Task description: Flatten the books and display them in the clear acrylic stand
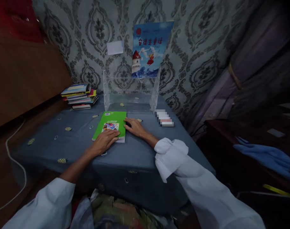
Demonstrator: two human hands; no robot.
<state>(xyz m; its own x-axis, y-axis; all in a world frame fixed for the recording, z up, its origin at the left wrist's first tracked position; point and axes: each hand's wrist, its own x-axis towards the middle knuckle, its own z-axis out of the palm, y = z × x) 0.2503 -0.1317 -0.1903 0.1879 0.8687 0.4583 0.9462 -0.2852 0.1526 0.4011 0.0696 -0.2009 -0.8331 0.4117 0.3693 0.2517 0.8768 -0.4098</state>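
A green book (111, 118) with a small colourful picture and a barcode lies closed on the cloth-covered table (78, 149). My left hand (104, 141) rests flat on its near part, fingers extended and covering some of the picture. At the book's right edge is my right hand (135, 128), its fingers partly stretched and the tips touching or almost touching the edge. Just behind the book stands a clear plastic stand (129, 86). A blue picture book (149, 47) leans upright in the right part of that stand.
A stack of books (80, 97) sits at the table's back left, beside a brown wooden panel (28, 73). To the right lies a pixelated, pale flat object (164, 118). A white card (115, 47) is against the patterned wall. A white cable (16, 159) hangs at left.
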